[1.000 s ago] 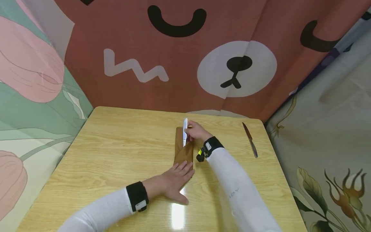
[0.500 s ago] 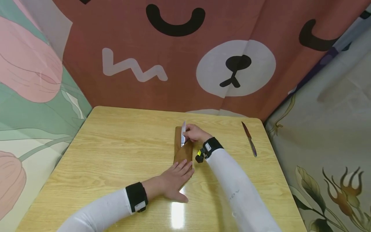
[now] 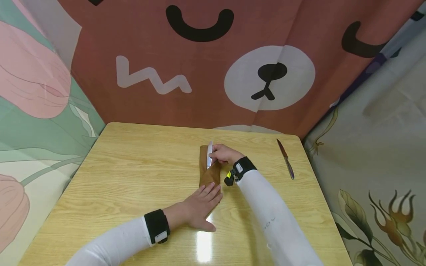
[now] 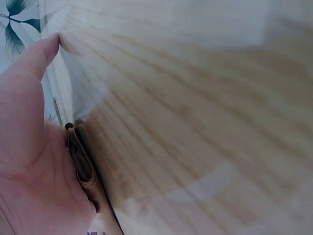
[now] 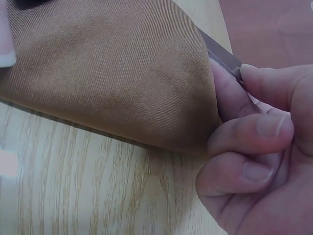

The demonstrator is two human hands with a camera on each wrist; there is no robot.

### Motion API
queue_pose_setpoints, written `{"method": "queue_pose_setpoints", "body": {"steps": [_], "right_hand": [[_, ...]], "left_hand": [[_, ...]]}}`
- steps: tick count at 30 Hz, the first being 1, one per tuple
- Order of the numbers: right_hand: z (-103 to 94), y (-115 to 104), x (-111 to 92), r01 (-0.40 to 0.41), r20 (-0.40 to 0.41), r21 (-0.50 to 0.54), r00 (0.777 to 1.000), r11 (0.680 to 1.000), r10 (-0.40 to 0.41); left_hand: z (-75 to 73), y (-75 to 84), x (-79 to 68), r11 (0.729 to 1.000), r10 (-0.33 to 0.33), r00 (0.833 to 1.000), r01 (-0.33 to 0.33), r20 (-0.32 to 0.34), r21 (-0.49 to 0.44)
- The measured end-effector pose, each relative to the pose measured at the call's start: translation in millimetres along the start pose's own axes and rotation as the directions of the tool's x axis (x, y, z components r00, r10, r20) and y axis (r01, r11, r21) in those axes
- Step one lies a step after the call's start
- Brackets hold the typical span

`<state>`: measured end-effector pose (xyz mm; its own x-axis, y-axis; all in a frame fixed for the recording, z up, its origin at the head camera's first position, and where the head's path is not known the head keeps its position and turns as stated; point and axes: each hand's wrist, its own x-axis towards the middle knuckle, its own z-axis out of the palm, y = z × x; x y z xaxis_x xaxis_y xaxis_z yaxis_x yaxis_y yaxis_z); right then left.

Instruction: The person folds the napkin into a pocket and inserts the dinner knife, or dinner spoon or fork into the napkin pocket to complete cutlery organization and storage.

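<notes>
A brown cloth napkin (image 3: 210, 178), folded into a long narrow strip, lies on the table in the head view. My left hand (image 3: 201, 208) rests on its near end with straight, spread fingers. My right hand (image 3: 227, 153) pinches a silver table knife (image 3: 209, 152) between thumb and fingers at the napkin's far end. The knife's lower end goes under the slanted fold and is hidden there. In the right wrist view, the napkin (image 5: 112, 73) covers part of those fingers. Rolled napkin layers (image 4: 85, 166) show beside my left palm in the left wrist view.
A second knife (image 3: 286, 159), with a dark-looking blade, lies on the right side of the wooden table (image 3: 139, 166). Behind the table's far edge hangs a red-brown curtain (image 3: 149, 107) with a bear print. Printed cloths hang at both sides.
My right hand has moved the knife slightly nearer to me, so less of it stands out beyond the fold. My left hand has stayed on the napkin.
</notes>
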<state>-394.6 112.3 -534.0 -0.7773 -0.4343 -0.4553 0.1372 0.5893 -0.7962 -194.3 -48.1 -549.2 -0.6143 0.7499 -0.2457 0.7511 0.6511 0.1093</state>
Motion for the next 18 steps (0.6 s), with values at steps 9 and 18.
{"method": "queue_pose_setpoints", "body": {"steps": [9,18], "right_hand": [[5.7,4.4,3.2,0.021,-0.015,-0.017,1.0,1.0,-0.022],[12.2,6.5,1.7,0.067,-0.064,-0.144,0.995,0.987,-0.077]], "left_hand": [[5.4,-5.4,3.9,1.0,0.001,1.0,-0.001,-0.015,-0.021],[11.6,-17.5,11.7,1.0,-0.016,0.997,0.015,-0.074,-0.007]]}}
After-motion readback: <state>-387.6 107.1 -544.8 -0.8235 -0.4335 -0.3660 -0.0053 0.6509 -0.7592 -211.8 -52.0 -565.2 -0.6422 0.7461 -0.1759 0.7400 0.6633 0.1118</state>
